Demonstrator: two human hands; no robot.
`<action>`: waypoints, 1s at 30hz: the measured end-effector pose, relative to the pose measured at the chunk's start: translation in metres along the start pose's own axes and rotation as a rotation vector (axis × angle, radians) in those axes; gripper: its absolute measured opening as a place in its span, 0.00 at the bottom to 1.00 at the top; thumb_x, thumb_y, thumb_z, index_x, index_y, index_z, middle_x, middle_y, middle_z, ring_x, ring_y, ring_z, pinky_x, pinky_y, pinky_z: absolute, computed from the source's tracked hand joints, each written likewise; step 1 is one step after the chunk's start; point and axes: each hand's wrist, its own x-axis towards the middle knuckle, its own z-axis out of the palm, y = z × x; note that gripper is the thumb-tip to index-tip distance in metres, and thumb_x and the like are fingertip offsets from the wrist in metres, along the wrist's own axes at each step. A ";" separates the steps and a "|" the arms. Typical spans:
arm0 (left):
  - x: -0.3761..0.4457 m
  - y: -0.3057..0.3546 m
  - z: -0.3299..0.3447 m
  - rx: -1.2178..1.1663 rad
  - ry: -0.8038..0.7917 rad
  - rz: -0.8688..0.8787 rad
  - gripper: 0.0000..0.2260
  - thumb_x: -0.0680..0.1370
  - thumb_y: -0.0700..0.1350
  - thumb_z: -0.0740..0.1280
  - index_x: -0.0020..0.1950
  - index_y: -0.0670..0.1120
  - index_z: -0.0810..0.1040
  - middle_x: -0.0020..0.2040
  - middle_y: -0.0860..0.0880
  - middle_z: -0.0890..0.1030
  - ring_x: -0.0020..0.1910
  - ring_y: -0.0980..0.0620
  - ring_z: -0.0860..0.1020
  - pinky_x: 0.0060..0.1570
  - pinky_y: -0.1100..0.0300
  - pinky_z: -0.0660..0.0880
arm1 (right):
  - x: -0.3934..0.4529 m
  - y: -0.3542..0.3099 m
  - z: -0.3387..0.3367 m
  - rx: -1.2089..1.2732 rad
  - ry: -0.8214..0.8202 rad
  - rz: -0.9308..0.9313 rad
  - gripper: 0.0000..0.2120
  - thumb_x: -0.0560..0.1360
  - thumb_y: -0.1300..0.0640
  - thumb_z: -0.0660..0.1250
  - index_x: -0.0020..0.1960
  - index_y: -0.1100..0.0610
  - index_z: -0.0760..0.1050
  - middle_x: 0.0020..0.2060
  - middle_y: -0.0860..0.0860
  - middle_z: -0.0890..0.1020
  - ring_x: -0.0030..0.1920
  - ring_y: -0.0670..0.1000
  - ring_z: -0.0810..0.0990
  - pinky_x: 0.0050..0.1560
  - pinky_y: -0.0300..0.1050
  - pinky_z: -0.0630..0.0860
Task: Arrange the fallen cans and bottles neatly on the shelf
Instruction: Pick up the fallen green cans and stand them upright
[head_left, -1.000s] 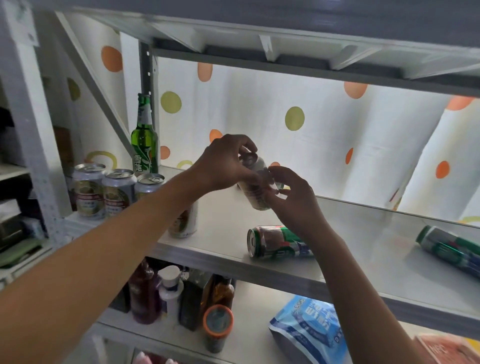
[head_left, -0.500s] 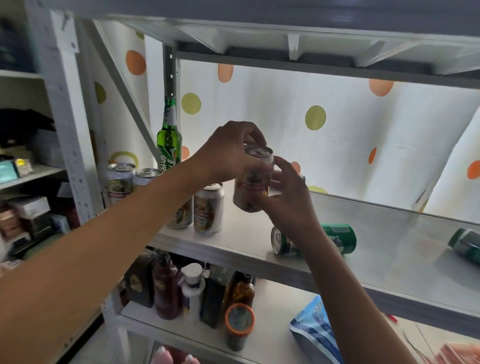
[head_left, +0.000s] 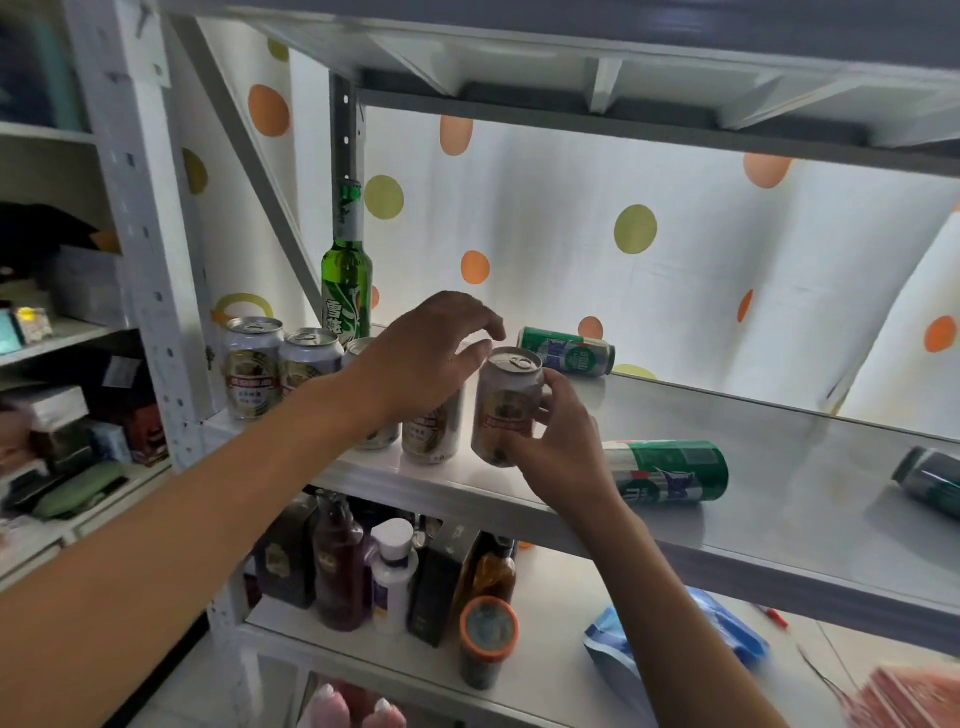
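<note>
My right hand (head_left: 558, 447) grips a silver and red can (head_left: 506, 402) that stands upright on the white shelf (head_left: 779, 499), just right of another upright can (head_left: 434, 431). My left hand (head_left: 431, 353) hovers over the standing cans with loosely bent fingers, off the held can. Several more silver cans (head_left: 252, 369) stand in rows at the shelf's left end, with a tall green bottle (head_left: 346, 275) behind them. Three green cans lie on their sides: one at the back (head_left: 566, 351), one near the front (head_left: 670, 470), one at the right edge (head_left: 930, 475).
A white upright post (head_left: 150, 249) bounds the shelf on the left, and the upper shelf (head_left: 623, 67) hangs low overhead. A dotted curtain backs the shelf. The lower shelf holds dark bottles (head_left: 337, 566), a white bottle (head_left: 392, 571), an orange-lidded jar (head_left: 488, 639) and a blue bag (head_left: 675, 649).
The silver can came down from mid-air and now stands on the shelf beside the other cans. My left hand let go of its top; my right hand still holds it.
</note>
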 end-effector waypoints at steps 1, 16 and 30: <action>-0.003 -0.002 0.002 0.015 -0.003 0.006 0.08 0.80 0.44 0.63 0.58 0.48 0.77 0.62 0.51 0.77 0.66 0.54 0.69 0.63 0.61 0.64 | 0.000 -0.001 0.001 -0.018 -0.010 0.005 0.33 0.64 0.62 0.73 0.66 0.47 0.69 0.52 0.45 0.82 0.52 0.47 0.80 0.52 0.51 0.79; -0.038 -0.007 0.014 0.011 0.012 0.080 0.15 0.79 0.35 0.61 0.63 0.47 0.75 0.68 0.50 0.74 0.70 0.53 0.67 0.68 0.55 0.67 | -0.010 -0.004 0.016 -0.112 -0.115 0.106 0.34 0.70 0.58 0.72 0.71 0.47 0.60 0.56 0.47 0.78 0.58 0.54 0.78 0.59 0.60 0.77; -0.051 0.017 0.039 -0.111 0.045 0.169 0.16 0.79 0.36 0.60 0.67 0.44 0.73 0.70 0.49 0.72 0.72 0.51 0.66 0.68 0.57 0.62 | -0.036 -0.020 -0.013 -0.277 0.116 -0.049 0.36 0.72 0.61 0.73 0.76 0.54 0.61 0.72 0.52 0.69 0.69 0.53 0.71 0.68 0.53 0.71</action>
